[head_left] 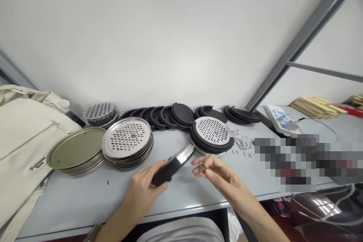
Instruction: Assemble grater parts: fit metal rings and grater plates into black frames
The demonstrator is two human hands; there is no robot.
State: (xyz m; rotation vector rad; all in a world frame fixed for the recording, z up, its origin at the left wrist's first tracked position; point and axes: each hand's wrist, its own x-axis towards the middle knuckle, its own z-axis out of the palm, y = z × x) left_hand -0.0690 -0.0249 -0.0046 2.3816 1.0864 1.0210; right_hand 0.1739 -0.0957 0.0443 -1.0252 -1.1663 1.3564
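My left hand [143, 187] is closed around the black grip of a black-handled tool [167, 170], whose flat shiny metal end points up and right; its exact kind does not show. Between thumb and fingers, my right hand [219, 176] pinches a small metal ring [203, 166]. Just beyond both hands sits a stack of black round holders [195, 140] topped by a silver grater disc [214, 131]. Loose metal rings [245, 145] lie to its right. A stack of round grater plates [126, 136] stands left of the tool.
Olive round plates [76, 149] are piled at the left beside a cream bag [25, 147]. Smaller grater discs [100, 111] and black holders [183, 114] line the wall. At right are a white and blue box [279, 119], yellow sheets [317, 106] and a blurred-out area.
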